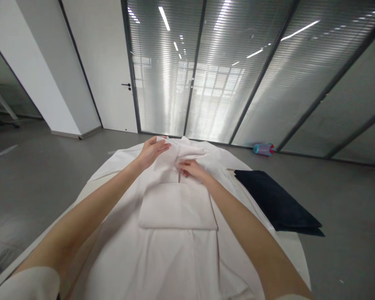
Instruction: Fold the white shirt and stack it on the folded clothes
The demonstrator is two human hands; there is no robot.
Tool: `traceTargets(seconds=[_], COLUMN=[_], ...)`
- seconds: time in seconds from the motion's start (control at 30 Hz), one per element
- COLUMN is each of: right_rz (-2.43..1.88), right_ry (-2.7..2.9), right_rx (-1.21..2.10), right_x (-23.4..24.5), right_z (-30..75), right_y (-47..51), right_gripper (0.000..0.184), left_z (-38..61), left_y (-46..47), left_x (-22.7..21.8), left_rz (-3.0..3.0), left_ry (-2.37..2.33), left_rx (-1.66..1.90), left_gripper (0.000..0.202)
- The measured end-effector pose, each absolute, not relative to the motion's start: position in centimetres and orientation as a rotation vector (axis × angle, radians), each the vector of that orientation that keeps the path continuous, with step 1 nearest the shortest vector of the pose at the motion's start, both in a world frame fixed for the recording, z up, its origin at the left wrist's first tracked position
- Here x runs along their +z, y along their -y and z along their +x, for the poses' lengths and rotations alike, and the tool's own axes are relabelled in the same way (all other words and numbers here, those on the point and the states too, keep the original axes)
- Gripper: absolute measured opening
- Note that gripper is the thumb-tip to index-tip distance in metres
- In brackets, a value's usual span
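Note:
A white button-front shirt (187,258) lies spread on a round white table (295,258), with a flat folded panel of cloth (177,206) at its middle. My left hand (150,152) grips a raised fold of the shirt near the far end and lifts it a little. My right hand (190,170) is curled onto the same gathered cloth just below and to the right, its fingers pinching the fabric. Both forearms reach in over the shirt from the near side. A folded dark navy garment (276,201) lies to the right of the shirt, on the table.
A grey floor (346,208) surrounds the table. Behind it stand a glass partition with blinds (206,83) and a white door (112,75) with a black handle. A blue and pink cylindrical object (263,149) lies on the floor by the partition.

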State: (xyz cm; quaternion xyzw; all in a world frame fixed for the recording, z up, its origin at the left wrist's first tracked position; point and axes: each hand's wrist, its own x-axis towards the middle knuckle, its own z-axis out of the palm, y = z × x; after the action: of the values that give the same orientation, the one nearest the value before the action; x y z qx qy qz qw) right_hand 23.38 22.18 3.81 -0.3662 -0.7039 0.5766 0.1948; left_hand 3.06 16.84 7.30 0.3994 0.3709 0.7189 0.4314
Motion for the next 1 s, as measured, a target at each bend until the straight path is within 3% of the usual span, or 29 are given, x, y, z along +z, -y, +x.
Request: traceTargets(seconds=[0.17,0.37,0.5,0.6,0.77,1.0], right_rz=[-0.958,-1.042,-1.266,-1.256,-0.953,-0.777], right_ry=[1.717,1.348,1.18,1.149,0.976,0.857], right_rx=[1.989,2.04,2.014,2.112,2.167,2.16], right_x=[3.2,2.8,2.1,1.6,1.7,2.7], right_z=[29.5,31.9,29.3,27.5,25.9,24.2], right_y=[-23.7,-25.5,-26.3,-26.7,-27.6,-27.4], right_gripper=[0.027,0.056,0.035,0.018,0.021,0.021], left_z=[3.5,2.2,0.0,-1.0,-1.3,0.0], left_y=[-12.9,-9.5,-11.6,-14.2,-16.7,-17.4], left_x=[5.0,1.5,1.4,1.7,1.4,0.5], left_rz=[1.06,0.775,0.313,0.397,0.546,0.489], left_ry=[-1.016,-1.185,-1.225,-1.124,-0.982,-0.652], left_rx=[1.744,1.684,1.405,1.19,1.12,0.925], left_gripper=[0.025,0.031,0.042,0.054,0.05,0.086])
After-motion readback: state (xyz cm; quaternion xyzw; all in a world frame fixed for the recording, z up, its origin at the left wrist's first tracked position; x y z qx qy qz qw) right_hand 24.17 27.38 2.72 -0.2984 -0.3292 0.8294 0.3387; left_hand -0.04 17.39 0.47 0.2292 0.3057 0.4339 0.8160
